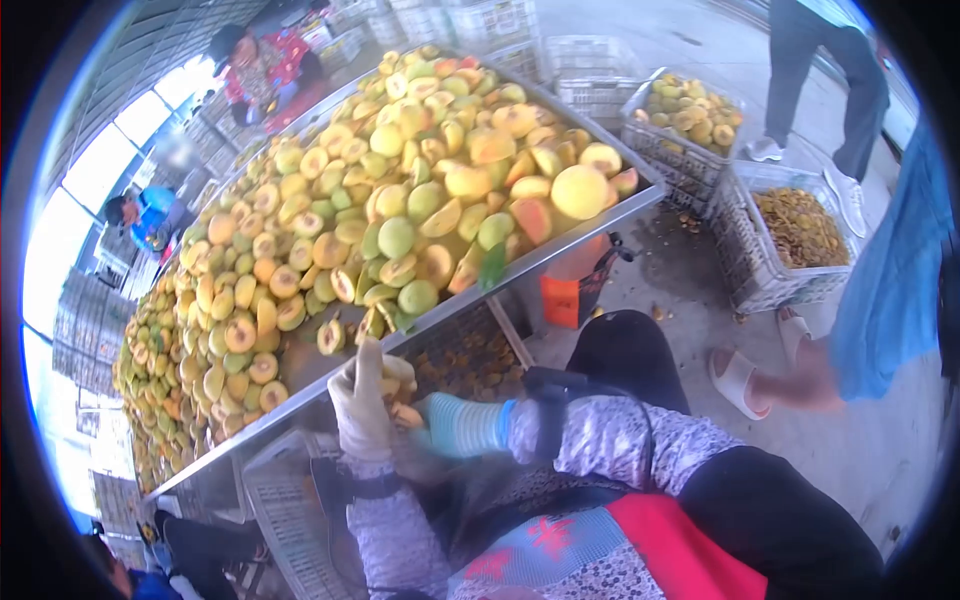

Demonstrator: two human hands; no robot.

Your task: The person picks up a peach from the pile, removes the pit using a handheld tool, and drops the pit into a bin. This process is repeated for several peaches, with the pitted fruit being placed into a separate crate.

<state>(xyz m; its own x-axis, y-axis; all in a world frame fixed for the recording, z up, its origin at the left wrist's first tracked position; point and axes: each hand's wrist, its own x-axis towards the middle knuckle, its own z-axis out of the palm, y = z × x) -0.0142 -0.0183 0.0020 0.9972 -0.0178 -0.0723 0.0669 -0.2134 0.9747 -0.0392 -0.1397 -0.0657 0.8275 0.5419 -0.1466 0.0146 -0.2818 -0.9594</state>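
My left hand [362, 405], in a white glove, is closed around a cut peach [402, 376] at the near edge of a metal table [560, 238]. Close against it is my right hand [462, 424] in a teal striped glove, its fingers curled in and blurred. Whatever the right hand grips is hidden. Another piece of orange flesh [405, 415] shows between the two hands. Heaped on the table are yellow and green peaches [390, 190], many halved, some with a dark hollow or stone in the middle.
Below the table edge lies a container of brown scraps [465, 355]. An orange bucket [570, 295] stands under the table. At right are a crate of fruit [690, 150] and a crate of brown pieces [735, 265]. People stand at right; others sit beyond the table.
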